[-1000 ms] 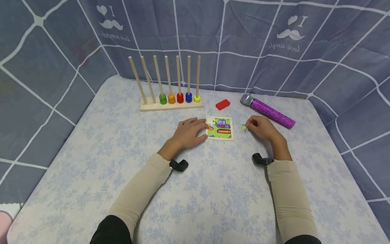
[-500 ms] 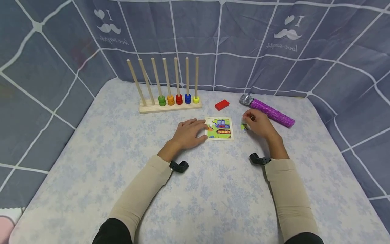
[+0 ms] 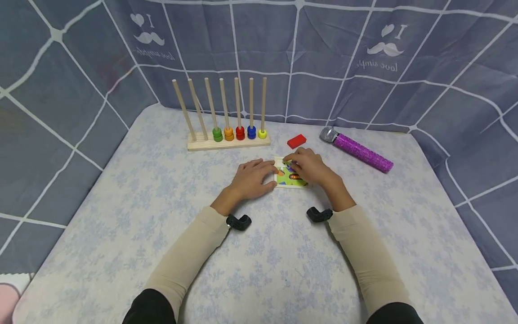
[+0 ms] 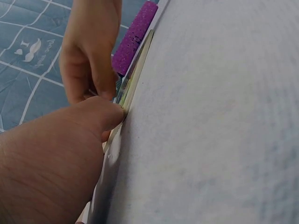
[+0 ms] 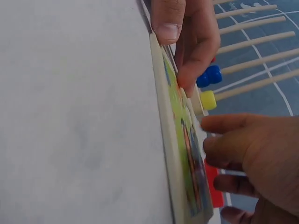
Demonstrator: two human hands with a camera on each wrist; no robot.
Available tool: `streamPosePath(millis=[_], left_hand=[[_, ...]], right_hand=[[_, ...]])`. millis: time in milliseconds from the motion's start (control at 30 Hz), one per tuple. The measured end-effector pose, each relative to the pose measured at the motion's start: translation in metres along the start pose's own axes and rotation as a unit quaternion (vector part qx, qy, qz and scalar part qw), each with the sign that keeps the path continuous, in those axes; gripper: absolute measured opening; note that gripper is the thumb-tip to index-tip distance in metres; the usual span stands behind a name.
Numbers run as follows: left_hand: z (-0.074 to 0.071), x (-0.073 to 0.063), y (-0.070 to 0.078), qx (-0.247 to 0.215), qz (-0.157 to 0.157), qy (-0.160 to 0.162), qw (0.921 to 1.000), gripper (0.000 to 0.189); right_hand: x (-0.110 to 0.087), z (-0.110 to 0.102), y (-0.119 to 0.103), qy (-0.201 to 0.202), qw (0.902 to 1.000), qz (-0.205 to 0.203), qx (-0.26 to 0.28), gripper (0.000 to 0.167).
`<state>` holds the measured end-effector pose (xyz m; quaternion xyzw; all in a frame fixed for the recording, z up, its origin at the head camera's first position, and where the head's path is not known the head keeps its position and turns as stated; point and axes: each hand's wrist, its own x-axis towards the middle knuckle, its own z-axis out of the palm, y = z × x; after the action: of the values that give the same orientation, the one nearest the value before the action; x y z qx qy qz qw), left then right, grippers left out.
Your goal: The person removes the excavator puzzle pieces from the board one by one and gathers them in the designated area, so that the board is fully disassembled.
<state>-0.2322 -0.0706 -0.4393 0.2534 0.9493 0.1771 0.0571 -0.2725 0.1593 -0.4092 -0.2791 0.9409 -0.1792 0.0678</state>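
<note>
A wooden jigsaw puzzle (image 3: 293,181) with a vehicle picture lies flat in a pale frame on the table. My left hand (image 3: 252,179) rests at its left side; the thumb (image 5: 168,30) touches the frame corner and the index finger reaches onto the picture. Over the puzzle's upper part is my right hand (image 3: 311,167), its fingertips near the upper left corner, pinching a small green puzzle piece (image 3: 287,161). The right fingers cover much of the piece and of the picture's upper right. In the right wrist view the right hand (image 5: 261,158) hovers close above the board.
Behind the puzzle lies a red block (image 3: 296,141). A purple glittery microphone (image 3: 362,153) lies at the back right. A wooden peg stand (image 3: 228,143) with coloured rings stands at the back left. Patterned cloth (image 3: 267,49) hangs behind the table.
My right hand has picked up the puzzle piece from the table right of the puzzle and moved left over the board. My left hand stays at the puzzle's left edge.
</note>
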Motion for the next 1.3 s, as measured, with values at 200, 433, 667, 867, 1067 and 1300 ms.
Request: streamPosePath(millis=[200,433,667,867,1067,1300], left_hand=[[0.003,0.001,0.003,0.004,0.013,0.004,0.9999,0.041],[0.005,0.002,0.005,-0.002,0.015,0.004,0.9999,0.04],[0.005,0.002,0.005,0.004,0.012,0.003,0.9999,0.041],[0.005,0.002,0.003,0.002,0.007,0.001,1.0,0.041],[0.004,0.0,0.001,0.0,0.001,-0.002,1.0,0.041],[0.002,-0.001,0.0,-0.009,-0.004,0.001,0.9999,0.04]], right_hand=[[0.006,0.0,-0.005,-0.041,0.9979,0.047,-0.019,0.033],[0.004,0.006,0.001,-0.037,0.9967,0.069,0.021,0.031],[0.006,0.011,0.004,-0.025,0.9963,0.065,0.049,0.029],[0.008,0.01,0.002,-0.021,0.9965,0.058,0.057,0.028],[0.007,0.007,0.007,-0.009,0.9971,0.028,0.071,0.034],[0.004,0.003,0.014,0.01,0.9939,-0.018,0.108,0.041]])
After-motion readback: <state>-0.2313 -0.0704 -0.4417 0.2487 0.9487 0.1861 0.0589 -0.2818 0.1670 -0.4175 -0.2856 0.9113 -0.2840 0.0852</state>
